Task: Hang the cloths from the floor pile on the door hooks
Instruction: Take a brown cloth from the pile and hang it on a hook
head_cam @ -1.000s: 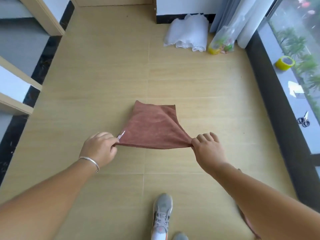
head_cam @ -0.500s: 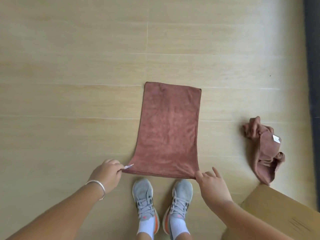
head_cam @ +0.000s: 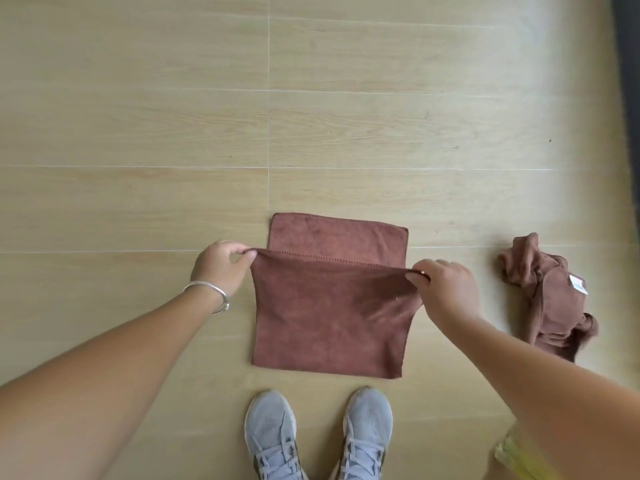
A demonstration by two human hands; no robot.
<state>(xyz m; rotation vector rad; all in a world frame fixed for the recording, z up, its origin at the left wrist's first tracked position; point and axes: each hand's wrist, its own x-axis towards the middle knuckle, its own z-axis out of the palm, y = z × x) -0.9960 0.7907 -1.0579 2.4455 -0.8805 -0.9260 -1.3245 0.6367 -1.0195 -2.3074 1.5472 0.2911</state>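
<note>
Pale wood-look floor (head_cam: pixel 173 126) in wide planks with thin seams, evenly lit; dark strip (head_cam: pixel 628 98) along its right edge.

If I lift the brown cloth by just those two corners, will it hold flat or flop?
Likely flop: the brown cloth already sags between the left hand and right hand pinching its corners. It probably weighs little, since fingertip pinches carry the raised edge. Its napped surface suggests slipping is unlikely.
</note>
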